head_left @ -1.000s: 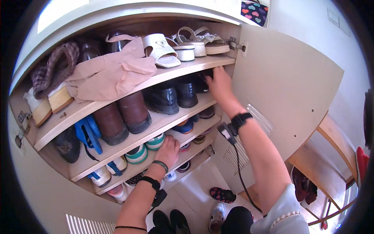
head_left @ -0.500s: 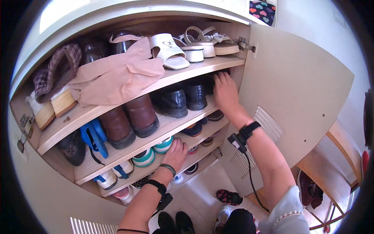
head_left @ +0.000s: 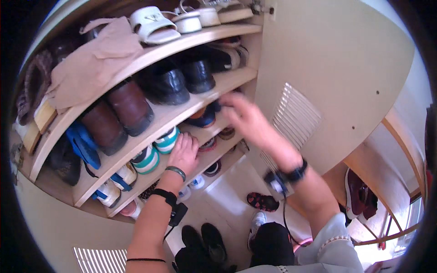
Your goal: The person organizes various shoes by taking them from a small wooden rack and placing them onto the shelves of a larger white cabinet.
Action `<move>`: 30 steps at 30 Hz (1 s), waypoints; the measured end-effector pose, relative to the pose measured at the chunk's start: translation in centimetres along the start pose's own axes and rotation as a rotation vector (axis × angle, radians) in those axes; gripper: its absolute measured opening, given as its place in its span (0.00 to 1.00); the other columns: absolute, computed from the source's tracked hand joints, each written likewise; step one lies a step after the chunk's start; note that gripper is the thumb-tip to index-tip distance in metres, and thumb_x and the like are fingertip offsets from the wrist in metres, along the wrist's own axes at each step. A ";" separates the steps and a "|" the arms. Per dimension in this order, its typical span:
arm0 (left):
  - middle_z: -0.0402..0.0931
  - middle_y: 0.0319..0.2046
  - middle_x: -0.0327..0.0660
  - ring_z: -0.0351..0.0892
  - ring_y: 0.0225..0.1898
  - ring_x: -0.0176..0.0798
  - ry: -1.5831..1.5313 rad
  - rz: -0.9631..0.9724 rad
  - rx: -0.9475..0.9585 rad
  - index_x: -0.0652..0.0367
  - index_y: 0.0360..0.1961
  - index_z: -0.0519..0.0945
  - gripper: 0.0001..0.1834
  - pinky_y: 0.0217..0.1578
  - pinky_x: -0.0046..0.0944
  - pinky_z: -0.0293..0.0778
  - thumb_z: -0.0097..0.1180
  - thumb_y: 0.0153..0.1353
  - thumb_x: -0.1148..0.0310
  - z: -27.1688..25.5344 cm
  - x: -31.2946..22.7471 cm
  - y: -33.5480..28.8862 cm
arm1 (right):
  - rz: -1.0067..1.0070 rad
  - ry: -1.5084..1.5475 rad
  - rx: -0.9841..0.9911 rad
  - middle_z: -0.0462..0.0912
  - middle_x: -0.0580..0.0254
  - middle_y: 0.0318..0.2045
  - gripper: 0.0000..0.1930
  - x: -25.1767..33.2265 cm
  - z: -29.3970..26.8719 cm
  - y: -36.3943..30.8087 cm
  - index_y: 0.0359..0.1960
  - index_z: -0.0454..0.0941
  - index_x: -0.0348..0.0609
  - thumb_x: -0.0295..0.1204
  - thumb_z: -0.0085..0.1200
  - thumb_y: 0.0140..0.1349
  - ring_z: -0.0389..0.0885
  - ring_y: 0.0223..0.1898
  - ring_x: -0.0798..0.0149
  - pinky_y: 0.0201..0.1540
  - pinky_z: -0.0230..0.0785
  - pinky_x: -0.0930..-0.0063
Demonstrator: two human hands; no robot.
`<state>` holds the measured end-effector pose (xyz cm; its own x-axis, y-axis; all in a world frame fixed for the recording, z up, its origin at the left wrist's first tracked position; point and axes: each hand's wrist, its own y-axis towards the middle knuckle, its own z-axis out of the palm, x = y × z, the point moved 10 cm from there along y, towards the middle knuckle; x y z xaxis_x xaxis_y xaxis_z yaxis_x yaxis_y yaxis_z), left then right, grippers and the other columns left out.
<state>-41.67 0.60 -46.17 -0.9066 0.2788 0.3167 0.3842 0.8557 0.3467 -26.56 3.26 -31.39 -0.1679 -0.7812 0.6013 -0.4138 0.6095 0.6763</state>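
Observation:
My left hand rests with fingers stretched out at the edge of a lower shelf, right beside a pair of green-and-white sneakers. My right hand is smeared by motion at the right end of the shelves, its fingers near a dark blue shoe with an orange trim. Whether it grips anything cannot be made out. On the shelf above stand black leather shoes and brown boots. Dark shoes with pale soles sit at that shelf's right end.
The cabinet door stands open on the right. A pink cloth and white sandals lie on the top shelf. Black shoes and a heart-patterned slipper are on the floor. A rack with dark red shoes stands right.
My right hand has come down from the upper shelf's right end to the shelf below. My left hand stays by the green-and-white sneakers. The whole view has shifted, with the cabinet now higher and further left.

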 end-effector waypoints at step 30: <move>0.65 0.52 0.57 0.60 0.59 0.55 -0.029 0.055 -0.092 0.68 0.51 0.66 0.33 0.62 0.51 0.53 0.60 0.45 0.61 -0.5 -1.2 1.8 | 1.138 -0.611 0.559 0.77 0.41 0.40 0.24 -32.6 3.0 -55.6 0.45 0.76 0.38 0.38 0.63 0.48 0.75 0.47 0.44 0.48 0.68 0.56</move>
<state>-39.85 1.55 -45.45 -0.8878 0.3381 0.3122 0.4469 0.7954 0.4094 -0.77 -5.54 -89.88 -0.9438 0.0738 0.3221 -0.0618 0.9180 -0.3916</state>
